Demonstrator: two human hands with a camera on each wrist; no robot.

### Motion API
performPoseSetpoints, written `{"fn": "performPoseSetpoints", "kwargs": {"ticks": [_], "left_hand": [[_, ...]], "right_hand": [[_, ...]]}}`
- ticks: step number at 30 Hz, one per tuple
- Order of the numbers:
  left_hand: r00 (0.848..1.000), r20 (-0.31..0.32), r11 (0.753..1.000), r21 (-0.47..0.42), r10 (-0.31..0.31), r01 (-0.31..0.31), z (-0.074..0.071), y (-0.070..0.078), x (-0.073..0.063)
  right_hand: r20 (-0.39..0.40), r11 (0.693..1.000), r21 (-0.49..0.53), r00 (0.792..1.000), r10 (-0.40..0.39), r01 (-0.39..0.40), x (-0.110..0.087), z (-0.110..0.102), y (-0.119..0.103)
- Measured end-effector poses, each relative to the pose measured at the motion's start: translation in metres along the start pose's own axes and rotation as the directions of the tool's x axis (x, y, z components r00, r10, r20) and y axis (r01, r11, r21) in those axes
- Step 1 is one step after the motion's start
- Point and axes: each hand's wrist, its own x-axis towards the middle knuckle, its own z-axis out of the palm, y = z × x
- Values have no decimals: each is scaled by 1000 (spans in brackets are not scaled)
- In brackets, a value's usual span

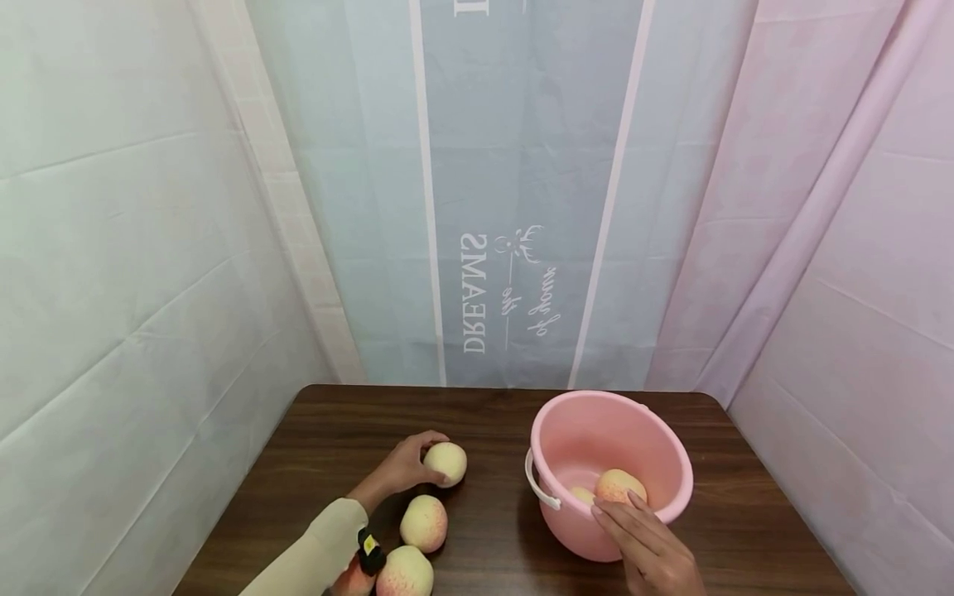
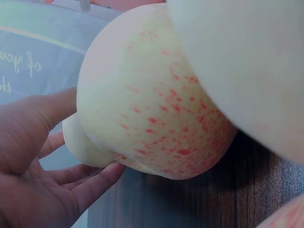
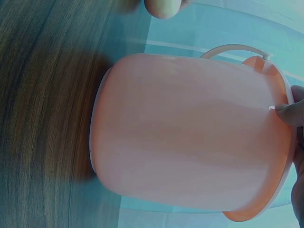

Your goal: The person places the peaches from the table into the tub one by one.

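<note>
My left hand (image 1: 406, 465) grips a pale peach (image 1: 447, 463), the farthest in a row on the dark wooden table. In the left wrist view, thumb and fingers of the left hand (image 2: 42, 161) curve round that peach (image 2: 80, 145), partly hidden behind a nearer red-speckled peach (image 2: 156, 99). My right hand (image 1: 648, 542) holds the near rim of a pink bucket (image 1: 547, 447), thumb outside and fingers over the edge. Inside the bucket lie a red-blushed peach (image 1: 620, 485) and a paler one (image 1: 583, 494), both partly hidden by fingers or rim.
Nearer me on the table (image 1: 484, 530) sit a peach (image 1: 423, 523), another peach (image 1: 406, 571) and one more peach (image 1: 354, 578) partly covered by the left wrist. A white handle (image 1: 538, 484) hangs on the bucket's left side. A printed curtain (image 1: 522, 165) stands behind the table.
</note>
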Motion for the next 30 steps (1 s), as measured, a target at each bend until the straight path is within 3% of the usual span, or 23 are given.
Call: {"fn": "performPoseSetpoints", "kwargs": {"ticks": [14, 23, 30], "left_hand": [[999, -42, 1000, -4, -25, 25, -5, 7, -2], [999, -50, 1000, -4, -9, 9, -8, 12, -2], [998, -65, 1000, 4, -3, 3, -8, 14, -6]], "right_hand": [[4, 1000, 10, 1000, 8, -8, -1, -1, 0], [1, 1000, -1, 1000, -12, 12, 12, -3, -3], [10, 1000, 11, 1000, 15, -15, 6, -4, -4]]}}
